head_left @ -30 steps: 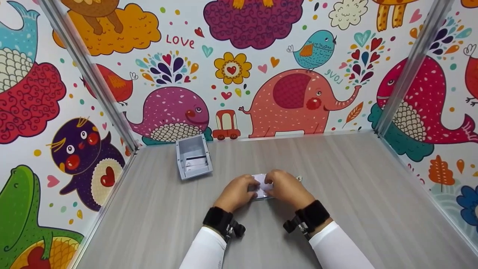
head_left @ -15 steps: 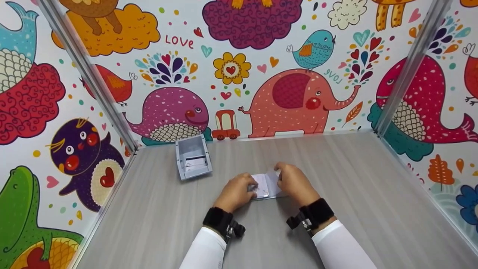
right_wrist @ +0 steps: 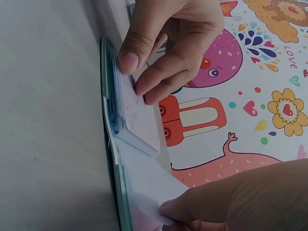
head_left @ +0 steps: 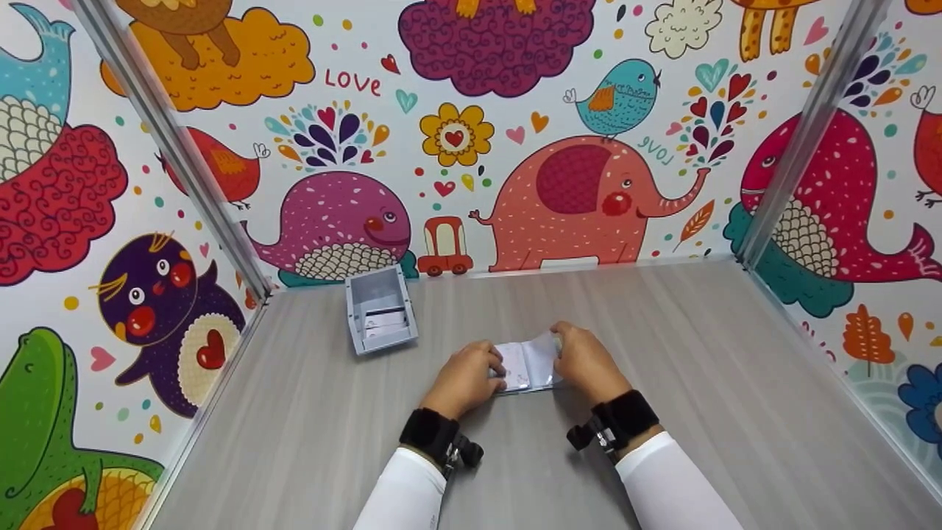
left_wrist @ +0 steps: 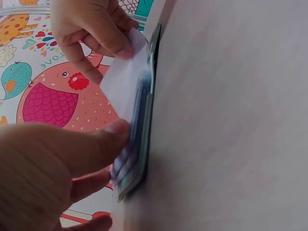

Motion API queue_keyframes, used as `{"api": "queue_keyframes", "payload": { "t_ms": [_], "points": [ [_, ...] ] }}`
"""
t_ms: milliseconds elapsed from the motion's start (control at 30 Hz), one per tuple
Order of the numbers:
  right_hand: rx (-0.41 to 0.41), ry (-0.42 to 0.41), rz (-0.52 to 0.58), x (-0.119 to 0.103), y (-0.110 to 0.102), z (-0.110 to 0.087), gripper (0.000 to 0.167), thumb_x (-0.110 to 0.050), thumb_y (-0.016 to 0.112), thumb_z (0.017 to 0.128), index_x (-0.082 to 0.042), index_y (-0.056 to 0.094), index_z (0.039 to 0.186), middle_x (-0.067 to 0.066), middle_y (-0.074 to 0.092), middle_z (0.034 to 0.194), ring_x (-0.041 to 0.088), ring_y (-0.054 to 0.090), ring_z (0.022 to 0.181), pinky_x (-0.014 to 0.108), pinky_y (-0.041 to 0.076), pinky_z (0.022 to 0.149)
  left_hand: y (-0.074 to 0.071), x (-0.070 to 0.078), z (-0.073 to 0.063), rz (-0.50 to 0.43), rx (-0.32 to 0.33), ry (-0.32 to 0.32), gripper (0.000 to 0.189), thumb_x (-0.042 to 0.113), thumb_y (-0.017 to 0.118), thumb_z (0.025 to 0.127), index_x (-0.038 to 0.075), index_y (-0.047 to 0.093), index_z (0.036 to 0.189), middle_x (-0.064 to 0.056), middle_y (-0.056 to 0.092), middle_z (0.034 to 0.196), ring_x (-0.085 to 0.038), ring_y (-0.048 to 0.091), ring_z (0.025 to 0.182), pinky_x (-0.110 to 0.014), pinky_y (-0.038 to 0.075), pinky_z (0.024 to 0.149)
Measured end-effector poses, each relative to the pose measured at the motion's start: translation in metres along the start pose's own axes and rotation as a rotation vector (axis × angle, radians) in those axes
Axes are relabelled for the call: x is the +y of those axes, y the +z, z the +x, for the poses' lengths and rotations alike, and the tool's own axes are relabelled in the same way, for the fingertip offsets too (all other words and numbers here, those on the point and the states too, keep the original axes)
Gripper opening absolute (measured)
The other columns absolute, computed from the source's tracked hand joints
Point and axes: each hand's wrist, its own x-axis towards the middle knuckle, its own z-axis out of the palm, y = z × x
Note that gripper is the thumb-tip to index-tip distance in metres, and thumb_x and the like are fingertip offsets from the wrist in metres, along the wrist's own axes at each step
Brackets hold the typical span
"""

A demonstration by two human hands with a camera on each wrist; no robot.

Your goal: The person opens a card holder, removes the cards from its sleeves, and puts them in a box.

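Observation:
A small card holder (head_left: 514, 366) with clear sleeve pages and a green cover lies spread on the table between both hands. My left hand (head_left: 464, 377) holds its left side, thumb on the stacked pages (right_wrist: 137, 118) in the right wrist view. My right hand (head_left: 590, 364) pinches the outer corner of a single translucent page (right_wrist: 153, 185) between thumb and fingers. That page stands lifted at an angle off the green cover (left_wrist: 153, 62) in the left wrist view. The left stack shows faint pink print.
A grey open box (head_left: 355, 335) stands at the back left of the table (head_left: 662, 324), with white cards (head_left: 386, 322) in it. Cartoon-printed walls (head_left: 456, 184) enclose the table at the back and sides.
My right hand has moved right from the middle of the card holder, carrying a page over to the right side and spreading it open. The left hand has stayed about in place.

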Motion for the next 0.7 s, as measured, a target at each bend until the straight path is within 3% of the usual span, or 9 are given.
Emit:
{"api": "queue_keyframes", "payload": {
  "t_ms": [67, 233, 433, 567, 700],
  "points": [
    [-0.004, 0.005, 0.006, 0.002, 0.001, 0.0, 0.056, 0.016, 0.068, 0.084, 0.008, 0.07, 0.139, 0.027, 0.08, 0.125, 0.031, 0.07, 0.101, 0.051, 0.063, 0.095, 0.0, 0.0, 0.0, -0.007, -0.003, -0.005, 0.016, 0.018, 0.091, 0.097, 0.011, 0.09, 0.112, -0.003, 0.076, 0.128, -0.027, 0.072, 0.127, -0.046, 0.058, 0.114],
    [-0.008, 0.009, 0.009, 0.005, 0.004, -0.001, 0.055, 0.015, 0.068, 0.084, 0.008, 0.07, 0.138, 0.027, 0.08, 0.121, 0.033, 0.072, 0.1, 0.054, 0.063, 0.099, -0.002, 0.0, -0.001, -0.008, -0.007, -0.008, 0.02, 0.019, 0.091, 0.097, 0.011, 0.089, 0.115, -0.004, 0.075, 0.129, -0.027, 0.071, 0.126, -0.046, 0.058, 0.114],
    [0.024, 0.024, -0.003, 0.004, 0.003, 0.0, 0.052, 0.011, 0.069, 0.085, 0.008, 0.071, 0.137, 0.028, 0.08, 0.123, 0.035, 0.074, 0.104, 0.057, 0.063, 0.103, -0.003, 0.0, -0.002, -0.007, -0.006, -0.057, 0.036, 0.023, 0.092, 0.097, 0.009, 0.085, 0.129, -0.004, 0.071, 0.13, -0.024, 0.069, 0.123, -0.045, 0.058, 0.113],
    [0.011, 0.016, 0.098, -0.002, 0.004, 0.002, 0.043, 0.005, 0.07, 0.088, 0.006, 0.075, 0.131, 0.02, 0.081, 0.104, 0.027, 0.071, 0.089, 0.048, 0.064, 0.086, -0.003, -0.001, -0.002, 0.025, 0.013, -0.046, 0.04, 0.026, 0.093, 0.095, 0.008, 0.084, 0.13, -0.005, 0.072, 0.128, -0.024, 0.07, 0.119, -0.045, 0.06, 0.11],
    [-0.059, -0.008, 0.228, -0.008, 0.009, 0.002, 0.039, 0.001, 0.07, 0.09, 0.006, 0.077, 0.128, 0.013, 0.08, 0.093, 0.018, 0.067, 0.077, 0.032, 0.058, 0.07, -0.004, -0.001, -0.002, 0.061, 0.047, -0.012, 0.04, 0.026, 0.095, 0.093, 0.009, 0.085, 0.127, -0.007, 0.076, 0.123, -0.027, 0.072, 0.118, -0.046, 0.06, 0.108]
  ]
}}
